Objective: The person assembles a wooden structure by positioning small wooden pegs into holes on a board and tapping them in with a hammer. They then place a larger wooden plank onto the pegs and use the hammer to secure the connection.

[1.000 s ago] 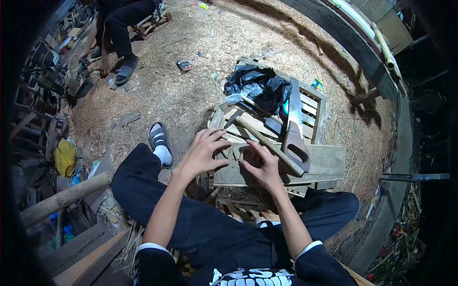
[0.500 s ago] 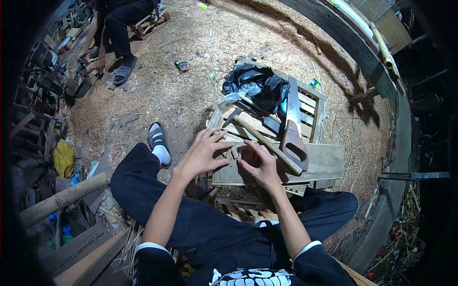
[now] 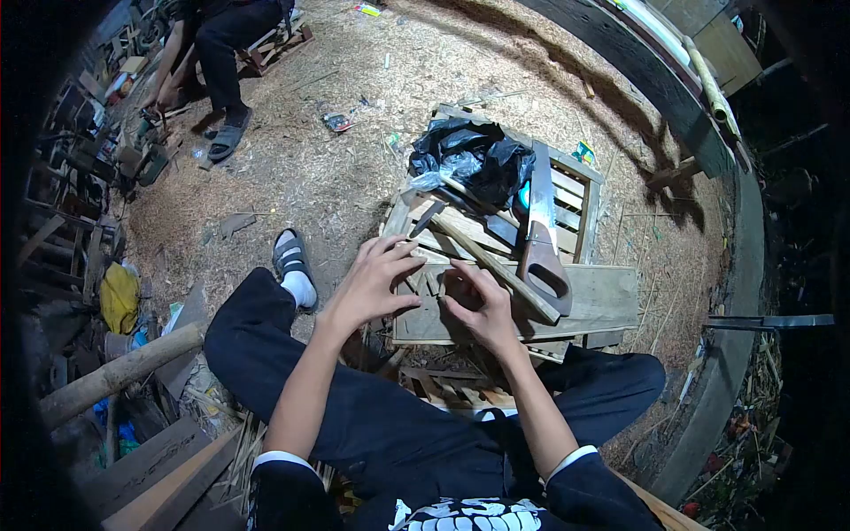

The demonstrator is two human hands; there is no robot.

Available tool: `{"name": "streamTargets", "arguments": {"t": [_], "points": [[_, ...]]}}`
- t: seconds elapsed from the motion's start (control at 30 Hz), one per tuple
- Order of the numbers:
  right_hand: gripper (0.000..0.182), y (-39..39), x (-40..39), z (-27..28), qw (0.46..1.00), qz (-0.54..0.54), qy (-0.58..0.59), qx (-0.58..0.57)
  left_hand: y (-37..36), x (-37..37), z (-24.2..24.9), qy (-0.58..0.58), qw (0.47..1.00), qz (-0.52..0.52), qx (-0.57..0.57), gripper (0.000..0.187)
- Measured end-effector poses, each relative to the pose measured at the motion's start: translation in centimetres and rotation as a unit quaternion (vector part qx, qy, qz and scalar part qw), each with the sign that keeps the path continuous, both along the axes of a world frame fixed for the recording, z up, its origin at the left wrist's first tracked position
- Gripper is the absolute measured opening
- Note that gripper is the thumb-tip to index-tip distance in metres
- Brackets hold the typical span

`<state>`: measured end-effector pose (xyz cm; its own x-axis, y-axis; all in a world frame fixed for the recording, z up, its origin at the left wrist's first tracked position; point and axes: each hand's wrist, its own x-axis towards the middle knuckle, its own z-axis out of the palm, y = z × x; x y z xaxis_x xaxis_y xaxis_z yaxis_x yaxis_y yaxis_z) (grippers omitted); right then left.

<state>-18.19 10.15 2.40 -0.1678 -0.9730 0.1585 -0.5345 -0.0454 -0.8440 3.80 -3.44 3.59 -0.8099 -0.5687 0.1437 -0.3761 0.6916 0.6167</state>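
Lying under spread left-hand fingers (image 3: 403,252), wooden slat (image 3: 431,285) beside right hand (image 3: 478,305).

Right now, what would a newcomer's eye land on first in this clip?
First, the two bare hands at the centre: the left hand spread flat and the right hand curled, both on the near edge of a slatted wooden pallet. Just beyond them a handsaw lies across the slats beside a crumpled black plastic bag. At the upper left, another person sits on the sawdust-covered ground.
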Motion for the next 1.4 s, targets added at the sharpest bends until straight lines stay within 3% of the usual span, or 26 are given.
{"name": "streamTargets", "arguments": {"t": [0.07, 0.17, 0.53, 0.93, 1.4], "points": [[0.064, -0.2, 0.1, -0.6, 0.998, -0.003, 0.01, -0.065, -0.2, 0.2, -0.1, -0.005, 1.0, -0.001, -0.001, 0.065], [0.064, 0.1, 0.3, 0.3, 1.0, -0.014, -0.011, 0.013, -0.5, 0.4, -0.3, -0.002, 1.0, -0.007, 0.007, 0.064], [0.067, -0.3, 0.3, -0.3, 0.999, -0.006, -0.008, -0.043, -0.1, 0.2, 0.3, -0.01, 1.0, -0.003, 0.012, 0.047], [0.069, -0.2, 0.3, -0.4, 0.998, -0.011, 0.003, -0.057, -0.2, 0.0, 0.3, -0.006, 0.999, 0.011, 0.045, 0.065], [0.07, -0.2, 0.3, -0.9, 0.998, -0.01, 0.003, -0.061, -0.1, 0.2, 0.5, -0.031, 0.999, -0.01, 0.009, 0.054]]}}
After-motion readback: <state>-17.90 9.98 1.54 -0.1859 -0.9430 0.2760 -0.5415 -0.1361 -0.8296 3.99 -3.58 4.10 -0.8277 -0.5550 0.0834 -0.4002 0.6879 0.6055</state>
